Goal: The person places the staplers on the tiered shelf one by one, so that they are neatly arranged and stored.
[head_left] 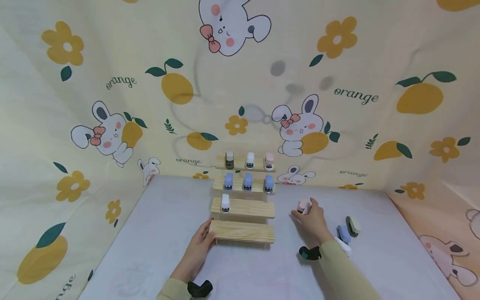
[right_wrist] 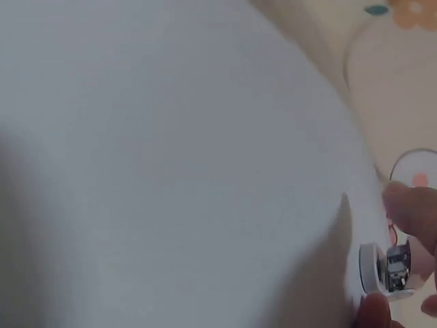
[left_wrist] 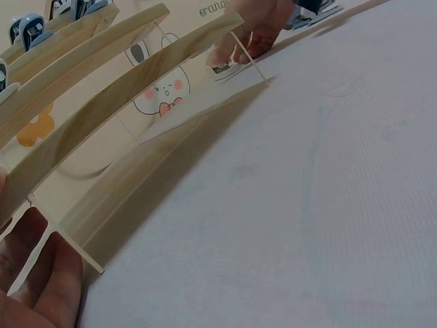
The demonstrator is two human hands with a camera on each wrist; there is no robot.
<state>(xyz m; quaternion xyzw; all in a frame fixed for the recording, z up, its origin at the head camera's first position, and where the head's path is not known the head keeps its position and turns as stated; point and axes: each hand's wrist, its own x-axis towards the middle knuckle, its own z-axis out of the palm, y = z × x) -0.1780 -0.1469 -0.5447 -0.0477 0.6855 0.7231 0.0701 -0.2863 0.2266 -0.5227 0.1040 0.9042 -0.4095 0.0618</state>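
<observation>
A tiered wooden rack [head_left: 241, 231] stands on the table. At the left end of its lowest shelf, my left hand [head_left: 200, 241] grips the board; the left wrist view shows fingers [left_wrist: 58, 280] bent under that end. To the right of the rack, my right hand [head_left: 313, 220] pinches a small pink stapler [head_left: 301, 206] between thumb and fingers, close over the table. Its metal front and white base [right_wrist: 369, 268] show in the right wrist view. The third shelf from the top carries one white stapler [head_left: 225, 203] at its left end.
Blue staplers [head_left: 247, 182] line the second shelf; a dark-based one [head_left: 229, 160], a white one [head_left: 249, 161] and a pink one [head_left: 268, 161] stand on top. Right of my forearm lie cream [head_left: 353, 226], blue [head_left: 343, 234] and white staplers [head_left: 344, 247]. A printed cloth [head_left: 240, 83] hangs behind.
</observation>
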